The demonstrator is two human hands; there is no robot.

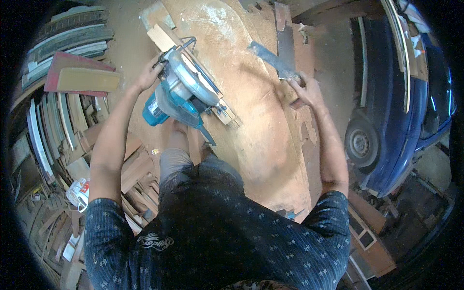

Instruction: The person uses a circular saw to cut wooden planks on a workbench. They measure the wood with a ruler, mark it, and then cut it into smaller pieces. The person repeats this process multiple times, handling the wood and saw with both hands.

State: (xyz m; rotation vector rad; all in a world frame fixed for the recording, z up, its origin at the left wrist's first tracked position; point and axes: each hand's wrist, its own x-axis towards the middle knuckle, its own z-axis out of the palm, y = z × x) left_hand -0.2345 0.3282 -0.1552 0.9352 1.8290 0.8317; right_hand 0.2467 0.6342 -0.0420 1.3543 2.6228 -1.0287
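Observation:
A teal circular power saw (169, 99) with a silver blade guard (189, 79) lies across the pale wooden bars (162, 37) on the plywood sheet. My left hand (151, 75) is at the saw's far left side, its fingers curled over the edge there; the fingertips are partly hidden. Off to the right, my right hand (308, 91) grips the near end of a long, flat blue-grey strip (269, 58). The strip slants away to the far left, over the sheet's right edge.
The large plywood sheet (261, 130) stretches beneath the saw. Stacked planks (67, 34) and loose offcuts (140, 169) crowd the left side, with a red board (55, 72) among them. A blue vehicle (386, 111) stands at the right. More wood scraps (304, 116) lie along the sheet's right edge.

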